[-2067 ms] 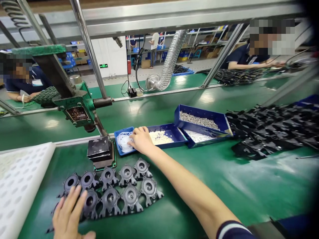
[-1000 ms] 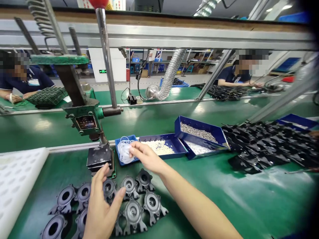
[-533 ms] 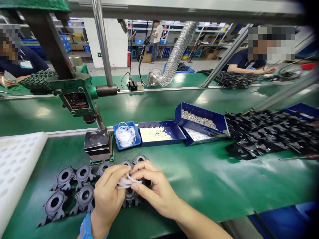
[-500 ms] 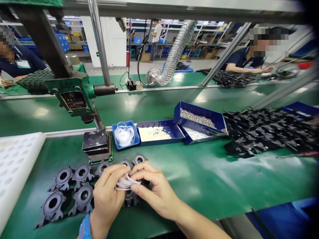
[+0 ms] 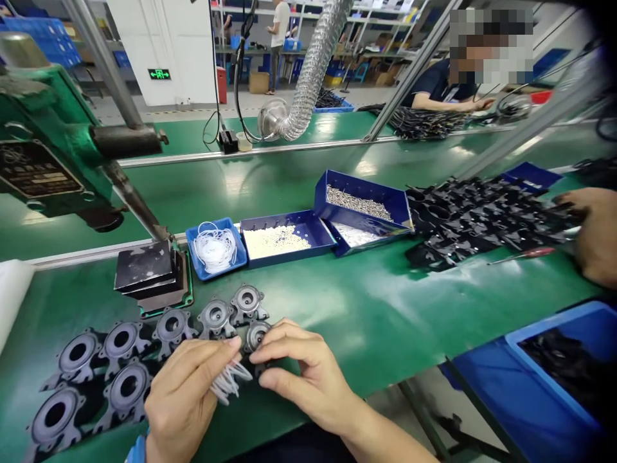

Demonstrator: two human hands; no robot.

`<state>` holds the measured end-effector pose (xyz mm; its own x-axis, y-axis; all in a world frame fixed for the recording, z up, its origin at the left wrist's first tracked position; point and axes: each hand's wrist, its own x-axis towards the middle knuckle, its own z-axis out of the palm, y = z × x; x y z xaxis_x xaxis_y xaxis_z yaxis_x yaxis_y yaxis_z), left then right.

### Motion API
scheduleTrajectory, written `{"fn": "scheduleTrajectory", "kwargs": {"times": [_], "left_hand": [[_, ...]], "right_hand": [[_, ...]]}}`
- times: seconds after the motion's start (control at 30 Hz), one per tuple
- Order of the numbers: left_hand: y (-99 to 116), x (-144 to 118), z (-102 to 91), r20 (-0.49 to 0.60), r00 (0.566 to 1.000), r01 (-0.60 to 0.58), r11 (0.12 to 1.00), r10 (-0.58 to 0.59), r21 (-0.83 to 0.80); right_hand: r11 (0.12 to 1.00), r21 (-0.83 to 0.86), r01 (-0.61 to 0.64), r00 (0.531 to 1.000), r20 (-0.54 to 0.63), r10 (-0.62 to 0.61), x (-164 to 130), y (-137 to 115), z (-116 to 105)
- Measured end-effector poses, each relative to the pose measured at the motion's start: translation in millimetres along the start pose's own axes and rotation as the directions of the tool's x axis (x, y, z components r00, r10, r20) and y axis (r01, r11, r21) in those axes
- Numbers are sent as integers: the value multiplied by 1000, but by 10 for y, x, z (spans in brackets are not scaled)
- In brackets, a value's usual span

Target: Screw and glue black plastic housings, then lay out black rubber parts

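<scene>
My left hand (image 5: 186, 386) is closed on a bunch of thin white sealing rings (image 5: 230, 381), which stick out between thumb and fingers. Close to its right, my right hand (image 5: 303, 376) has thumb and forefinger apart, and I see nothing held between them. Its fingertips are beside a dark round housing (image 5: 257, 335), partly hidden by them. More such housings (image 5: 120, 341) lie in rows on the green bench, to the left of and beyond my hands. A small blue tray (image 5: 216, 249) with more white rings stands farther back.
A green press (image 5: 53, 161) with a black block (image 5: 147, 267) stands at left. Blue bins hold cream-coloured small parts (image 5: 274, 244) and metal pins (image 5: 357, 204). Black parts (image 5: 463, 218) pile up at right, near a screwdriver (image 5: 530, 253) and another person's arm (image 5: 598, 238). A blue crate (image 5: 525, 341) is lower right.
My hands have moved slightly apart, and the rings now sit in my left hand alone. The view has shifted right. Another person's arm has come in at the right edge.
</scene>
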<state>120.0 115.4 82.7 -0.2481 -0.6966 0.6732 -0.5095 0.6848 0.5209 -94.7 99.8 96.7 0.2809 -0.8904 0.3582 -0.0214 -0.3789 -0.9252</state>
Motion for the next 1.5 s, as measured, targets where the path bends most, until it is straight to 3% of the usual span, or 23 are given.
{"fn": "scheduleTrajectory", "kwargs": {"times": [0.17,0.37,0.43,0.5,0.57,0.6,0.67,0.87,1.13,1.27,1.4,1.5], "left_hand": [[22,32,4,92,994,-46,997,51,-54],[23,48,-34,97,995,-12,998,18,-65],[15,51,-67,83,997,9,997,-3,-71],[4,69,-100,99,995,20,998,-14,-63],[-7,102,-116,160,987,-7,1000,11,-23],[-12,120,-112,204,978,-40,999,38,8],[-16,150,-82,286,955,-111,990,82,86],[-8,201,27,434,891,-249,943,133,221],[-37,172,46,528,833,-339,905,163,256],[-25,184,40,545,825,-331,911,153,246],[-26,208,18,595,787,-368,897,161,244],[-34,204,17,585,795,-367,896,163,249]], "right_hand": [[994,-108,32,999,17,-30,-37,-1,-33],[984,-167,66,998,8,-65,-80,51,-170],[959,-258,115,992,-13,-122,-88,92,-227],[862,-465,202,969,-32,-245,-96,148,-282],[691,-666,282,932,20,-361,-107,211,-329],[616,-723,313,920,69,-386,-112,240,-347],[550,-751,365,910,165,-379,-123,287,-371],[560,-727,397,915,268,-301,-140,352,-384],[580,-751,315,945,192,-265,-171,338,-419],[580,-769,269,953,125,-276,-254,337,-387],[562,-767,310,938,150,-314,-337,324,-322],[550,-764,336,931,180,-318,-361,312,-298]]}}
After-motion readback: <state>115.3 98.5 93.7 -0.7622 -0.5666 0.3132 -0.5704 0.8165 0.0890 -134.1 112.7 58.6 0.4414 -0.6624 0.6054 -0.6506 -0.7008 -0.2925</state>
